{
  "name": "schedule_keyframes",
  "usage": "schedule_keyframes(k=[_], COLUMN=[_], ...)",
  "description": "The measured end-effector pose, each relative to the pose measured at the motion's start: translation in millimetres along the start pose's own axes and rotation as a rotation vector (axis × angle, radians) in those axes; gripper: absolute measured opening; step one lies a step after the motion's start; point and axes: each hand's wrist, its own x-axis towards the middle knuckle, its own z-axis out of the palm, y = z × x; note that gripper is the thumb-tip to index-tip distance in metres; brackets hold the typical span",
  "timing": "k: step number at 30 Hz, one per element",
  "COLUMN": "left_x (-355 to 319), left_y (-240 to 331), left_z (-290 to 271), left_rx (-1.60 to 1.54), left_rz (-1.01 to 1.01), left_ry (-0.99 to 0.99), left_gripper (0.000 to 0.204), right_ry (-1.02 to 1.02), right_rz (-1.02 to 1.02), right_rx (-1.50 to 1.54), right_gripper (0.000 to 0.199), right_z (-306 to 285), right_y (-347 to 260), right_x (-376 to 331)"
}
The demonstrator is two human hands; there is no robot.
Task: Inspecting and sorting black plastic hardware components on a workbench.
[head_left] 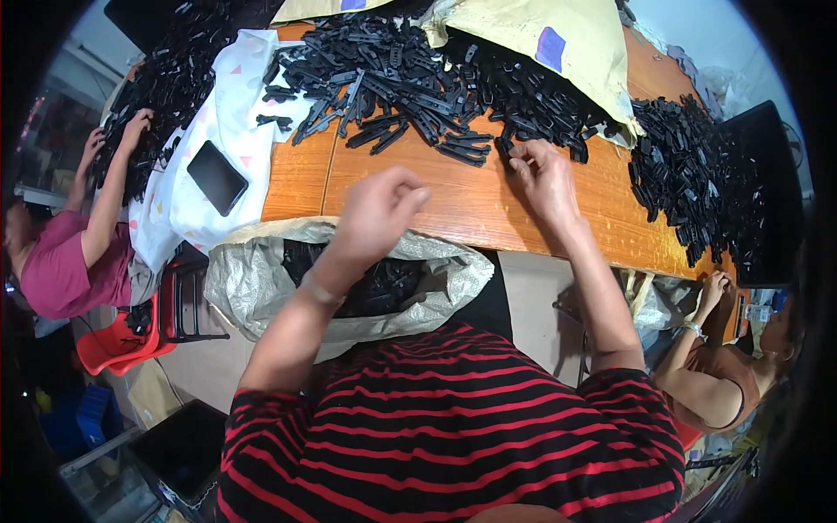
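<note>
Long, narrow black plastic pieces point(384, 74) lie heaped across the wooden table point(418, 187) in front of me. At the near edge of the heap my right hand point(547, 180) is closed, its thumb and forefinger pinched on a black plastic piece point(503, 148). My left hand point(379, 209) hovers above the sack's far rim, blurred by motion. Its fingers look curled in, and whatever they may hold cannot be made out. Below it, a woven whitish sack point(253, 283) gapes open at the table's edge, with dark pieces point(384, 288) inside.
A black phone point(217, 178) rests on a patterned white cloth point(248, 87) to the left. Yellowish sacks point(532, 35) lie at the back. More black pieces point(680, 174) spread to the right. One person point(65, 261) works at left, another point(719, 375) at right.
</note>
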Motion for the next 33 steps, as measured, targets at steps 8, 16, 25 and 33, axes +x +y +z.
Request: schedule_keyframes(k=[8,16,25,33], left_x=[96,96,62,39], left_y=[-12,-12,-26,-1], left_z=[63,78,53,32], left_rx=[0.639,0.669,-0.264,-0.753], left_rz=[-0.129,-0.153,-0.122,-0.051], left_ry=[0.137,0.168,0.084,0.038], left_gripper=[0.042,0.030,0.016,0.041], right_ry=[-0.243,-0.201,0.026,-0.020], right_rz=[-0.345,-0.292,0.081,0.263], right_rx=[-0.192,-0.167,0.122,0.718], right_gripper=[0.035,0.024,0.022,0.016], right_z=[-6,-6,-9,16], right_y=[27,28,-5,-76], right_x=[31,18,0,-9])
